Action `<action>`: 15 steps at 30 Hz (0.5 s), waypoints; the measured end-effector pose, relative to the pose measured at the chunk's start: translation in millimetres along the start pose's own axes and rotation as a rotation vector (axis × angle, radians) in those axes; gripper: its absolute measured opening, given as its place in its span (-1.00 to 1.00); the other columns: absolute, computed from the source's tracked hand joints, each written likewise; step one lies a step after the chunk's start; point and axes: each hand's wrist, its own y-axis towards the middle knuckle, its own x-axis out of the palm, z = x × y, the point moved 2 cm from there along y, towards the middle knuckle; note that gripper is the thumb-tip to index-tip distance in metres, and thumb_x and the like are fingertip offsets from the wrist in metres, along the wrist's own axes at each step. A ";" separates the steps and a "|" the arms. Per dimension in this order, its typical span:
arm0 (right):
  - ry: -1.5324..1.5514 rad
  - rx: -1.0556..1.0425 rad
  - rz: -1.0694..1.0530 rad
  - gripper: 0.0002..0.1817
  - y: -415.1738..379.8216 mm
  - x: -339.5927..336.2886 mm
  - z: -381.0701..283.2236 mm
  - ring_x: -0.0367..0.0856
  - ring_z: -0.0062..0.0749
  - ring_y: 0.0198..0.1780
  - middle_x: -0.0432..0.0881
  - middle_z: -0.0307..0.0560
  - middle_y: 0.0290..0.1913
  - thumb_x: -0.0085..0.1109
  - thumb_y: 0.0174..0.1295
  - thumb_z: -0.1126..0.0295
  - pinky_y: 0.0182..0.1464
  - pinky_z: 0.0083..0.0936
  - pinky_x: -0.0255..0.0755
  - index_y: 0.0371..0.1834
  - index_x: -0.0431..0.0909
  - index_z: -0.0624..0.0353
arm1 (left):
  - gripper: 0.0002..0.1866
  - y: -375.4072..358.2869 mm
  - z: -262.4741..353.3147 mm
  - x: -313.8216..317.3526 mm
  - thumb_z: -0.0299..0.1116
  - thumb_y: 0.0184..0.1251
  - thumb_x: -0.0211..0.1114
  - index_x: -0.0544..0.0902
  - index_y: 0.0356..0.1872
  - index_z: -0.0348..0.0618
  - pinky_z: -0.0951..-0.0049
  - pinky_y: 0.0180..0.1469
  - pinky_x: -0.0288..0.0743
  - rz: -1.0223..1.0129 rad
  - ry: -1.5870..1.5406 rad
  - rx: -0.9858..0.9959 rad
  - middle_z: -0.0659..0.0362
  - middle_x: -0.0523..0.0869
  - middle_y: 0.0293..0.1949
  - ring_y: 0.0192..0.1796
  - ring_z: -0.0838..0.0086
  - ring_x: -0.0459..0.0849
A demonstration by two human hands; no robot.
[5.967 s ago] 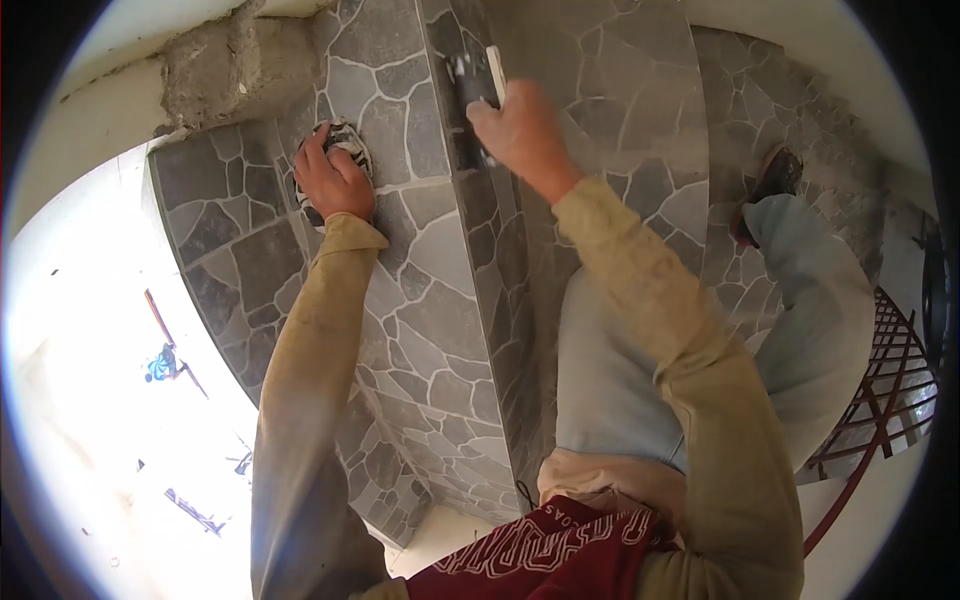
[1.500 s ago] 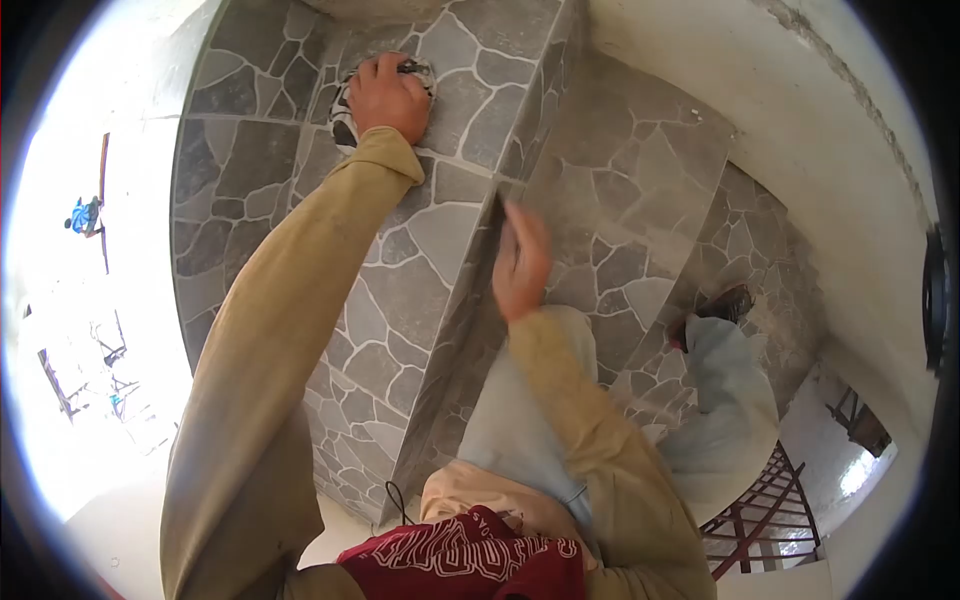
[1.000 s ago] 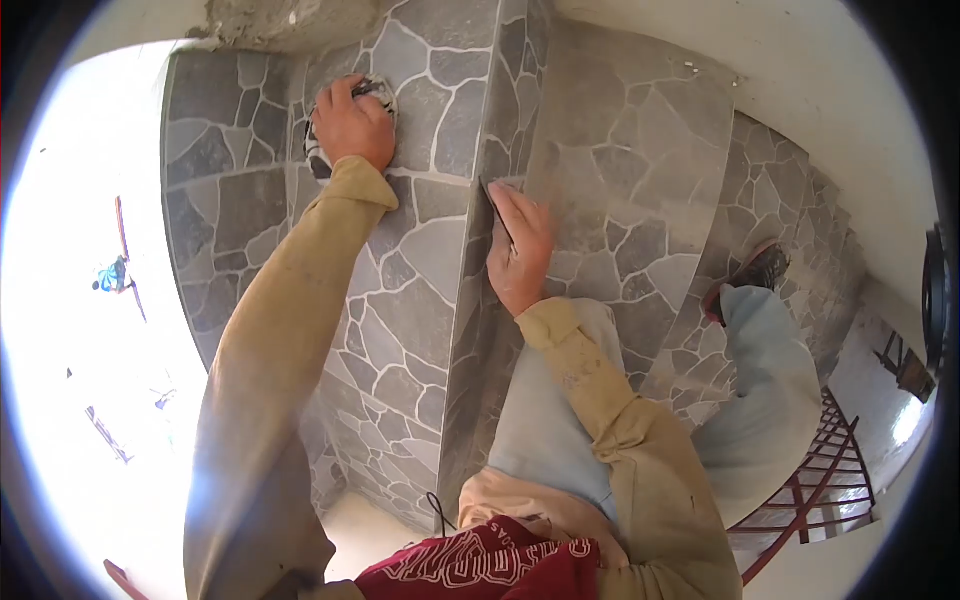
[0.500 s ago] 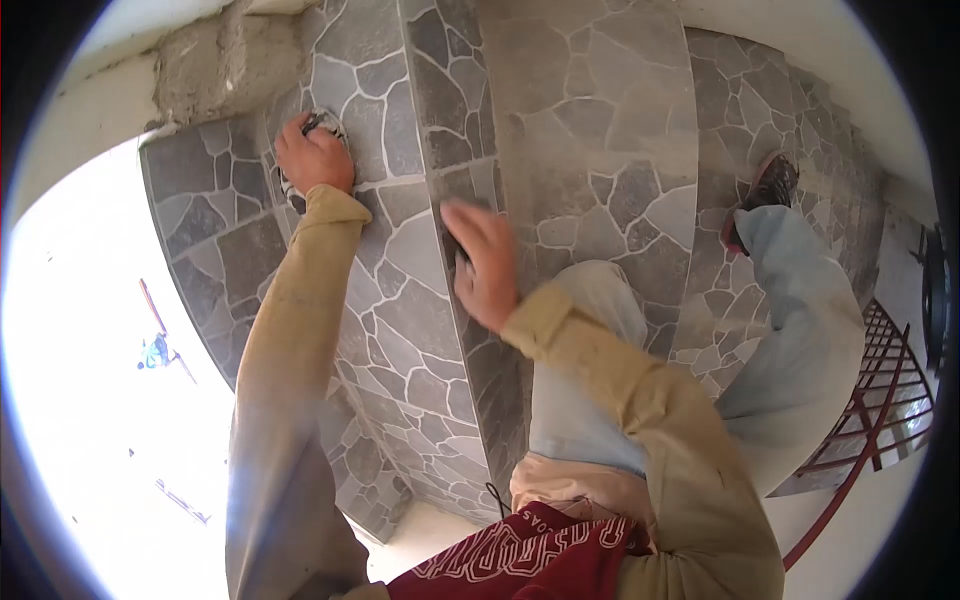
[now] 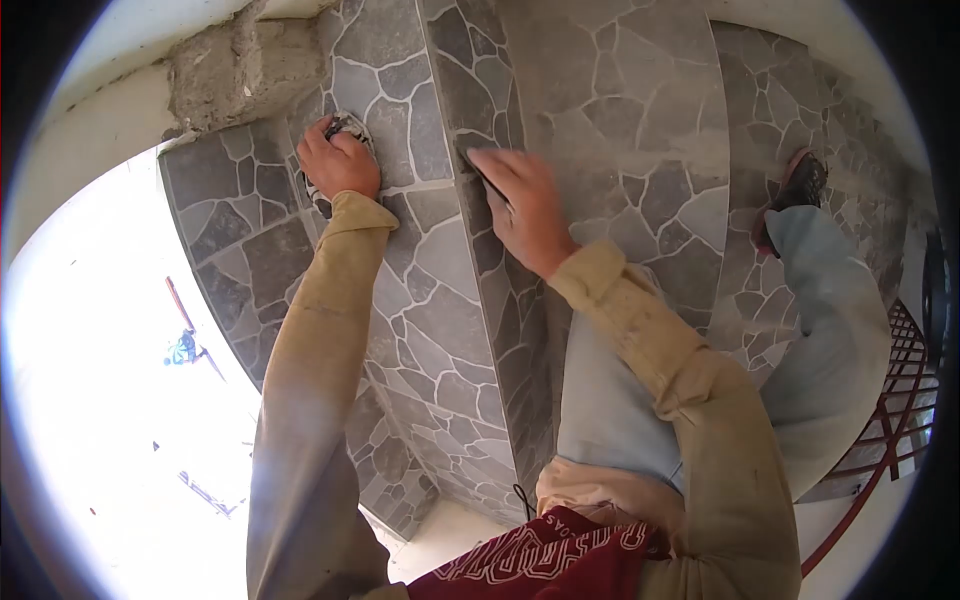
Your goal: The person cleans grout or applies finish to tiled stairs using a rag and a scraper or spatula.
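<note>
My left hand (image 5: 340, 163) rests at the upper left on grey stone-pattern tiles (image 5: 400, 130) with pale joints, near or over a dark and white shoe (image 5: 351, 125). Whether its fingers hold anything cannot be told. Near the edge of the tiled step, my right hand (image 5: 530, 205) is closed around a thin dark flat tool (image 5: 487, 178), held against the narrow tiled face (image 5: 475, 215). The hand hides most of the tool.
More tiled treads (image 5: 640, 110) run to the right, where my other shoe (image 5: 800, 190) stands. A rough cement patch (image 5: 240, 75) lies at the upper left. Red metal latticework (image 5: 890, 400) is at the lower right. Bright ground lies far below on the left.
My right hand has moved up along the narrow tiled face with the dark tool. The whole view has shifted, so the tiles and my left hand appear slightly farther right.
</note>
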 end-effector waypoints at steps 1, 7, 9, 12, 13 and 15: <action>-0.003 0.002 -0.002 -0.37 -5.9 -3.9 -1.1 0.51 -0.06 0.06 0.61 -0.11 0.12 0.21 0.05 0.69 0.16 -0.15 0.37 0.28 0.55 0.10 | -0.66 -0.7 -0.4 -0.3 -0.37 0.26 0.03 0.66 -0.02 -0.17 -0.02 0.22 0.35 -0.005 0.001 0.005 -0.11 0.63 -0.03 0.07 -0.08 0.55; -0.019 -0.070 0.006 -0.36 3.9 -1.6 7.8 0.50 -0.07 0.02 0.61 -0.13 0.09 0.20 0.06 0.69 0.11 -0.16 0.39 0.29 0.57 0.00 | -0.65 -1.5 -3.2 -0.1 -0.36 0.26 0.02 0.65 0.01 -0.16 0.00 0.23 0.34 -0.022 0.010 0.016 -0.11 0.63 0.00 0.11 -0.07 0.54; -0.085 -0.054 -0.047 -0.38 -9.1 -8.0 -2.4 0.53 -0.02 0.00 0.64 -0.07 0.08 0.14 0.07 0.78 0.11 -0.21 0.40 0.25 0.61 0.07 | -0.64 1.2 -1.7 2.2 -0.36 0.26 0.03 0.65 0.01 -0.15 0.00 0.24 0.33 -0.017 0.007 0.012 -0.10 0.63 0.00 0.12 -0.07 0.53; -0.036 -0.019 0.043 -0.37 4.8 -2.2 -1.1 0.53 -0.03 0.01 0.64 -0.06 0.07 0.13 0.05 0.79 0.11 -0.22 0.40 0.23 0.63 0.07 | -0.65 -0.7 -0.2 0.5 -0.36 0.27 0.03 0.64 0.01 -0.15 -0.01 0.26 0.31 -0.036 0.014 -0.002 -0.09 0.62 0.02 0.14 -0.06 0.52; -0.028 -0.019 0.043 -0.37 5.9 0.1 0.4 0.53 -0.03 0.01 0.64 -0.06 0.07 0.13 0.05 0.79 0.11 -0.22 0.40 0.23 0.63 0.07 | -0.65 -1.5 -0.1 1.6 -0.36 0.26 0.03 0.64 0.01 -0.16 -0.02 0.26 0.31 -0.029 0.002 -0.014 -0.09 0.62 0.02 0.14 -0.07 0.52; -0.031 -0.030 0.050 -0.33 10.1 2.3 2.9 0.50 -0.05 0.00 0.61 -0.10 0.09 0.14 0.00 0.74 0.13 -0.18 0.39 0.27 0.60 0.01 | -0.65 0.4 -0.7 -0.6 -0.36 0.26 0.03 0.64 0.01 -0.16 -0.02 0.26 0.31 -0.025 -0.013 -0.014 -0.10 0.62 0.02 0.14 -0.07 0.52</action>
